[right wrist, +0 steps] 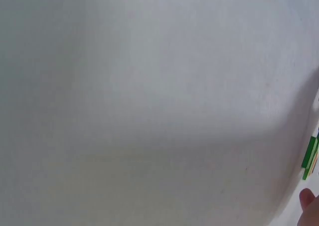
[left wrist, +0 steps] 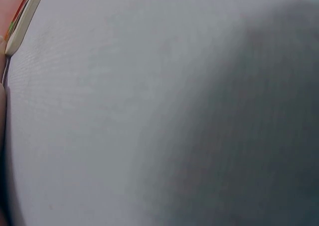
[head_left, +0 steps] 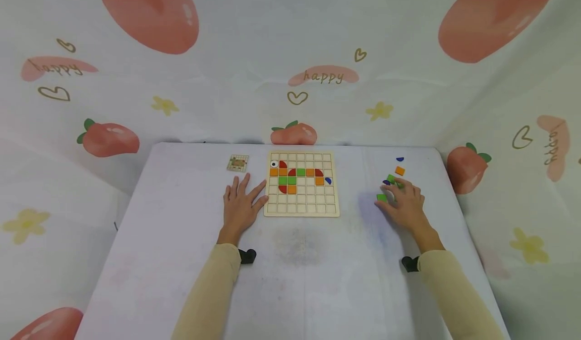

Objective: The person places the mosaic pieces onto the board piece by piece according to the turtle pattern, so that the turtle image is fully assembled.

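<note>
White cloth covers the table [head_left: 181,259], and on it lies a wooden grid board [head_left: 301,206] partly filled with orange, green and red tiles. The left hand [head_left: 240,204] rests flat with fingers spread, thumb touching the board's left edge, holding nothing. The right hand [head_left: 404,204] lies well to the board's right, fingers curled over loose pieces; whether it actually grips one cannot be told. A green tile [head_left: 382,197] sits at its fingertips, an orange tile [head_left: 400,170] just beyond. A small pattern card [head_left: 238,163] lies beyond the left hand.
</note>
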### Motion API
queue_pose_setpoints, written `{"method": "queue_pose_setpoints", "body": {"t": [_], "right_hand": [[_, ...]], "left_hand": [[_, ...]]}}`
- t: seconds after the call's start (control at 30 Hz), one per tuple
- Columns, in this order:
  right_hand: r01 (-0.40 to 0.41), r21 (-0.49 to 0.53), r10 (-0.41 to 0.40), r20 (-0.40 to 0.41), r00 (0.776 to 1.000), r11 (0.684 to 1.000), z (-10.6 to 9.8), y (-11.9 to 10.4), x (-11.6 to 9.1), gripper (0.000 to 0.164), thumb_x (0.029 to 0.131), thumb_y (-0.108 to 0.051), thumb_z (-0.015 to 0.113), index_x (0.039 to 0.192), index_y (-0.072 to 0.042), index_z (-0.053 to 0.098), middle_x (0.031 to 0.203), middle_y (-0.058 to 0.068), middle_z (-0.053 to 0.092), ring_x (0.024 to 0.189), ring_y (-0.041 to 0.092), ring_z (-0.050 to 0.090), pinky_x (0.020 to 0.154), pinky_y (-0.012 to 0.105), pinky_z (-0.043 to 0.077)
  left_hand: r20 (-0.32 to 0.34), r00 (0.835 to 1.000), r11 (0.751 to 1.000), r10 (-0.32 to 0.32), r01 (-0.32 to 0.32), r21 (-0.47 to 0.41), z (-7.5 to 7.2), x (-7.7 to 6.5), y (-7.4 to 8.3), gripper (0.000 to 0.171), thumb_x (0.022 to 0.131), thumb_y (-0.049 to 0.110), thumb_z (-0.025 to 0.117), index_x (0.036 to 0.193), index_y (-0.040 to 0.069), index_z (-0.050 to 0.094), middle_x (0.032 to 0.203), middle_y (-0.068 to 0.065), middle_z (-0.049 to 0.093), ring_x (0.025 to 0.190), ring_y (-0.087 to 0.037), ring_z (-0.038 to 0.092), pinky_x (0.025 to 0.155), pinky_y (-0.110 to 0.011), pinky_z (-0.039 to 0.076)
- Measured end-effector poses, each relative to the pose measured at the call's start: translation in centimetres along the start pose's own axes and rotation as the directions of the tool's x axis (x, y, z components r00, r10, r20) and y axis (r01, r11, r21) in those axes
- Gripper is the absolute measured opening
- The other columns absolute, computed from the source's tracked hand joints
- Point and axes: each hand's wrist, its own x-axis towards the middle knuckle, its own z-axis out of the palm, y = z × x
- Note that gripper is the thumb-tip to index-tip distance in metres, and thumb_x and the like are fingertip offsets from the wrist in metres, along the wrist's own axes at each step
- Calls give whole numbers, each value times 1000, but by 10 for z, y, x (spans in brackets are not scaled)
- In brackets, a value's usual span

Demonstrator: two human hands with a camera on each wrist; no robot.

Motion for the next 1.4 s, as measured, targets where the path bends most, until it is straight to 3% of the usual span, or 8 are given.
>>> {"method": "queue_pose_setpoints", "body": {"t": [0.23, 0.47, 0.93, 1.2, 1.4], "right_hand": [[66, 24, -65, -53, 997, 998, 4, 4, -1, 34, 92, -27, 77, 123, -14, 70, 152, 24, 39, 134, 55, 30, 99, 71, 26], [122, 91, -108, -149, 983, 988, 11, -2, 2, 25, 88, -16, 80, 109, -5, 71, 131, 24, 52, 127, 53, 37, 98, 69, 25], [79, 101, -69, -100, 993, 992, 30, -44, 25, 34, 93, -26, 76, 119, -6, 67, 123, 17, 61, 122, 38, 45, 105, 57, 35], [104, 106, -95, -84, 992, 989, 42, -77, 37, 35, 93, -27, 76, 122, -8, 68, 117, 11, 68, 115, 30, 49, 101, 49, 41], [127, 94, -126, -17, 992, 987, 46, -104, 53, 38, 94, -31, 74, 124, -8, 68, 120, 10, 67, 118, 30, 49, 104, 48, 42]], "left_hand": [[-10, 1000, 1000, -1, 1, 6, 2, 2, -1, 59, 101, 68, 40, 156, 48, 34, 174, -4, 11, 161, -37, -2, 128, -62, 4], [-7, 1000, 1000, -3, 3, 2, 2, 1, -2, 60, 100, 69, 39, 156, 48, 34, 174, -4, 11, 161, -37, -2, 128, -62, 4], [-2, 1000, 1000, -7, 7, 7, 3, 1, -1, 60, 100, 69, 40, 156, 48, 34, 174, -5, 11, 161, -37, -2, 128, -62, 3], [21, 1000, 1000, -15, 15, 12, 4, 0, 0, 60, 100, 70, 38, 156, 49, 32, 174, -4, 9, 161, -37, -4, 128, -62, 3], [11, 1000, 1000, -12, 12, 1, 0, 0, 1, 60, 101, 69, 39, 156, 48, 33, 174, -5, 10, 161, -37, -3, 128, -62, 3]]}}
